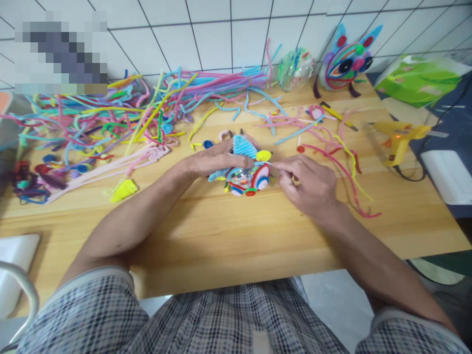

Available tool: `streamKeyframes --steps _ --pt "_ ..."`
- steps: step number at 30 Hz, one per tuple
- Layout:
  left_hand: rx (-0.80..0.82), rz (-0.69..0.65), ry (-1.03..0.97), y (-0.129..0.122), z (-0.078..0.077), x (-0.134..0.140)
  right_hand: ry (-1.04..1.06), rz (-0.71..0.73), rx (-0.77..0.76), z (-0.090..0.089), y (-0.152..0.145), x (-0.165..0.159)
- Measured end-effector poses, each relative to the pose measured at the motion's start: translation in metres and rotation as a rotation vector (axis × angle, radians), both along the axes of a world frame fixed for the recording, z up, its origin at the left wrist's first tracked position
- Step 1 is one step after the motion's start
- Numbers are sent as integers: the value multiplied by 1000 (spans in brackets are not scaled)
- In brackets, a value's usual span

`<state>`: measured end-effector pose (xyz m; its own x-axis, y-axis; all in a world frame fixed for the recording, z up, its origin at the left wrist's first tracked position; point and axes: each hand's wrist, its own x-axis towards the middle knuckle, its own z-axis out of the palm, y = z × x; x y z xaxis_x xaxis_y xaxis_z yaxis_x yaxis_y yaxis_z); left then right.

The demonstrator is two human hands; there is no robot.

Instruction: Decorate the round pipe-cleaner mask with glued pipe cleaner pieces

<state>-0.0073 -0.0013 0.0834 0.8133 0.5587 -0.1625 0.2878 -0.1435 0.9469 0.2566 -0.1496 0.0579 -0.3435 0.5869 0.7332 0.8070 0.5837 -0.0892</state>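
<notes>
In the middle of the table is a small animal-face craft point(243, 174), a clear ball decorated with coloured pipe cleaners, with blue ears, a yellow coil on top and round coiled eyes. My left hand point(212, 160) is wrapped over its back and grips it. To its right, my right hand point(308, 182) is closed in a pinch on a thin pale strip point(267, 163), perhaps a pipe cleaner, whose tip meets the craft just below the yellow coil. The fingertips hide most of this strip. A blue coil point(208, 144) lies beyond my left hand.
Many loose pipe cleaners point(221, 83) heap along the tiled wall. A finished animal-face craft point(346, 64) and a clear decorated ball point(295, 69) stand at the back right. Further right are a yellow glue gun point(400, 140), a yellow cutter point(337, 115) and a green packet point(420, 81).
</notes>
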Motion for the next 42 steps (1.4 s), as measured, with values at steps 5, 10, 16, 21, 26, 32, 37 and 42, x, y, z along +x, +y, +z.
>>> streamKeyframes --steps 5,10,16,21,26,32,37,42 --pt "-7 0 -14 0 0 0 -23 -19 2 -2 -1 -1" --pt "-20 15 9 -4 5 0 20 18 22 0 -1 -3" --pt "0 17 25 -5 8 -1 31 29 41 3 -1 -5" --pt "-25 44 34 -7 9 -2 30 21 -9 -3 -1 -3" --pt "-58 63 -11 -7 6 1 99 24 32 -18 0 -7" --pt "-55 65 1 -6 6 1 174 32 17 -28 2 -9" --pt "-40 59 13 -6 8 1 214 68 -3 -25 3 -8" --pt "-63 50 11 -7 9 1 194 40 -54 -26 4 -5"
